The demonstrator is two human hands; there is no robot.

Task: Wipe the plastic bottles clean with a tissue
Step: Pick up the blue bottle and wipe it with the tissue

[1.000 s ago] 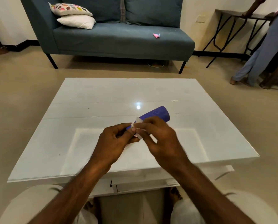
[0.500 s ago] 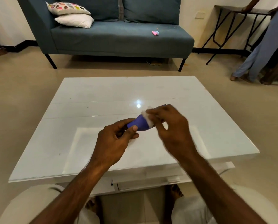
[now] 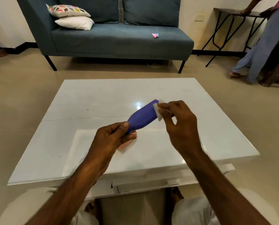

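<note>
A small purple plastic bottle (image 3: 142, 116) is held in the air above the white table (image 3: 90, 101), tilted with its base pointing up and to the right. My left hand (image 3: 110, 140) grips its lower neck end, which the fingers hide. My right hand (image 3: 179, 125) pinches a small white tissue (image 3: 158, 110) against the bottle's upper end. A pinkish thing (image 3: 125, 146) shows just under my left hand; I cannot tell what it is.
A blue-grey sofa (image 3: 119, 38) with two pillows (image 3: 73, 17) stands behind the table. A person (image 3: 264, 41) leans on a dark folding table (image 3: 229, 18) at the far right. My knees are under the table's near edge.
My right hand has slid the tissue along the bottle from the neck end near my left hand to the far upper end. More of the purple bottle now shows.
</note>
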